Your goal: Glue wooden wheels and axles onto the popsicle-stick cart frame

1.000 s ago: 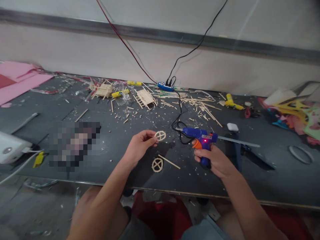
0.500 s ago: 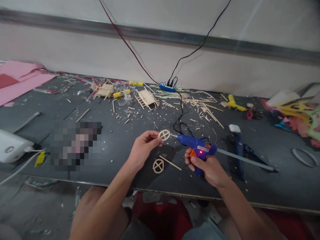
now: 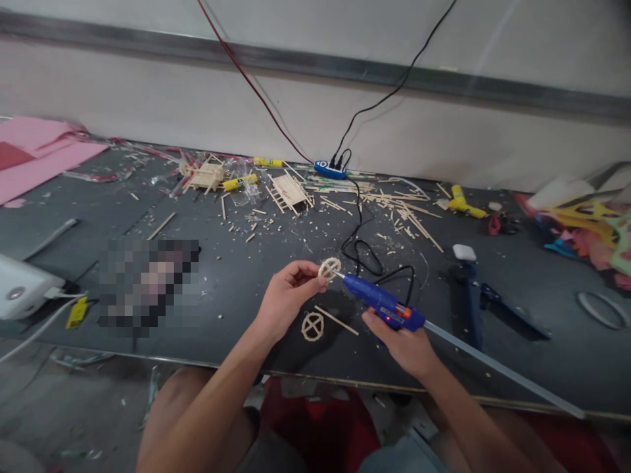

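My left hand (image 3: 288, 295) pinches a small round wooden wheel (image 3: 330, 267) with crossed spokes, held above the dark table (image 3: 236, 263). My right hand (image 3: 401, 341) grips a blue hot glue gun (image 3: 379, 303); its nozzle tip touches the wheel's lower right rim. A clear glue stick (image 3: 503, 371) juts from the gun's back toward the right. A second wooden wheel (image 3: 312, 326) lies flat on the table below the held one, with a thin wooden stick (image 3: 336, 320) beside it.
The gun's black cord (image 3: 362, 246) loops back to a blue power strip (image 3: 329, 171) by the wall. Wooden sticks and offcuts (image 3: 404, 213), small stick frames (image 3: 288, 192), yellow glue tubes (image 3: 238, 183), dark pliers (image 3: 473, 295), pink sheets (image 3: 34, 157) and coloured cutouts (image 3: 591, 230) litter the table.
My right hand swung the glue gun left and tilted it down until its nozzle reached the wheel. My left hand raised the wheel slightly to the right.
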Motion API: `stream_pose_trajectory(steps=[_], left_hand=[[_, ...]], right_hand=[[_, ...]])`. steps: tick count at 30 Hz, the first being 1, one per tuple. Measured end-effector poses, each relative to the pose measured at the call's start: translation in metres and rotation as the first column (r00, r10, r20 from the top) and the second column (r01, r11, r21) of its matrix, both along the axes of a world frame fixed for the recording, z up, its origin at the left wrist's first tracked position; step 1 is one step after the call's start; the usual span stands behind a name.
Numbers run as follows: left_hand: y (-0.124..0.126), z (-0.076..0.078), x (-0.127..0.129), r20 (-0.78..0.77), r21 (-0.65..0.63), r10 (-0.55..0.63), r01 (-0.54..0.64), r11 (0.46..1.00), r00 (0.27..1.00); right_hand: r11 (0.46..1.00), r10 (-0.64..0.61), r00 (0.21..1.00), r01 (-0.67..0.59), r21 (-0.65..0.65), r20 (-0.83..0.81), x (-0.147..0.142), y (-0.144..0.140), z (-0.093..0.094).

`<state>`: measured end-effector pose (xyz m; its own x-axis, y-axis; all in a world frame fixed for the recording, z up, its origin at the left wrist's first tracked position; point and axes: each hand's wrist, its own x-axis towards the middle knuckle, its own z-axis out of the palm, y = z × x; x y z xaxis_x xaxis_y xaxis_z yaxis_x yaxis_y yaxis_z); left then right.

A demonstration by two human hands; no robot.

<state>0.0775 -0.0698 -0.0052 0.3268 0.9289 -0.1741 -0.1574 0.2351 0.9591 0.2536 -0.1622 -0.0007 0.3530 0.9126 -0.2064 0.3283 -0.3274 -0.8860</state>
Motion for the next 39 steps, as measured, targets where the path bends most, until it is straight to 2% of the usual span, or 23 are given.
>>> stream_pose_trajectory(steps=[8,12,23,39], left_hand=[[-0.0015,-0.0003,0.0009,-0.015,-0.004,0.002,-0.002,1.0,1.0],[-0.0014,-0.0015,0.0006,-0.013,0.001,0.0,0.0,1.0,1.0],[-0.0025,0.0014,0.0009,-0.027,0.003,0.0,0.0,1.0,1.0],[-0.0027,0.0002,0.0009,-0.001,0.003,0.006,-0.006,1.0,1.0]], right_hand=[[1.0,0.023,0.997,-0.024,0.016,0.07,0.0022,0.0001,-0.0036],[1.0,0.0,0.998,-0.001,0.008,0.068,0.0021,0.0003,-0.0037],[0.999,0.046,0.995,-0.045,-0.013,0.091,0.0023,0.0003,-0.0015],[0.999,0.016,0.997,-0.012,-0.046,0.072,0.0,0.0005,0.0012]])
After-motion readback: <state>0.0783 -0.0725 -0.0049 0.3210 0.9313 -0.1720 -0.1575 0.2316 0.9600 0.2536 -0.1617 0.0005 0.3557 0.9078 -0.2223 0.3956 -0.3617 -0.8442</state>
